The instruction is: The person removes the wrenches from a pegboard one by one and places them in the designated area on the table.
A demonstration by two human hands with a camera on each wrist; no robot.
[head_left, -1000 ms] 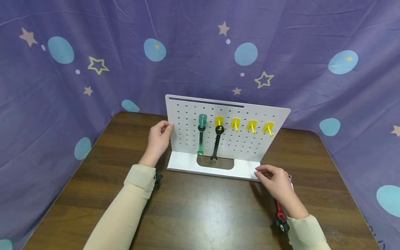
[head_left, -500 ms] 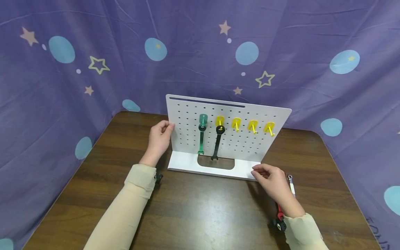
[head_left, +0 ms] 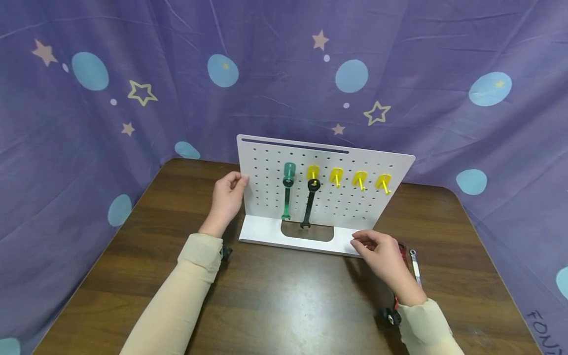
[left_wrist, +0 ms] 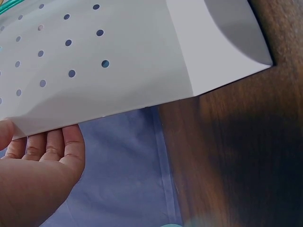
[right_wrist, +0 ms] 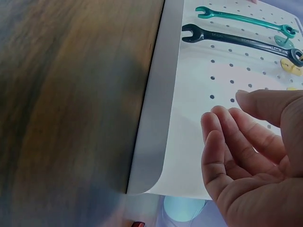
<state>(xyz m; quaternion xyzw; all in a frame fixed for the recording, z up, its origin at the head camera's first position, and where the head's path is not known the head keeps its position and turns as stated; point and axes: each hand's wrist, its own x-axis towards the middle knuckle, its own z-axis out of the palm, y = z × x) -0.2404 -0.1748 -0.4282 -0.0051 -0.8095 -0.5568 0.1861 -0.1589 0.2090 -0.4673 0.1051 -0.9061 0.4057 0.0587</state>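
A white pegboard (head_left: 266,197) stands upright on the table. My left hand (head_left: 227,197) pinches its left edge; in the left wrist view the thumb lies in front and the fingers (left_wrist: 54,144) behind. A green wrench (head_left: 286,199) hangs from the green hook (head_left: 289,170), and a black wrench (head_left: 308,207) from the leftmost yellow hook (head_left: 313,171). My right hand (head_left: 380,254) hovers by the right end of the base, fingers loosely bent and holding nothing; the right wrist view shows the empty palm (right_wrist: 255,175).
Three more yellow hooks, the nearest one (head_left: 336,176) beside the black wrench, carry nothing. Right of my right hand lie a silver wrench (head_left: 415,266) and a red tool (head_left: 403,250), partly hidden by the hand and arm. A purple curtain (head_left: 275,64) hangs behind the table (head_left: 275,296).
My right hand has moved a little left along the base, uncovering more of the silver wrench and part of the red tool. My left hand has stayed on the board's edge.
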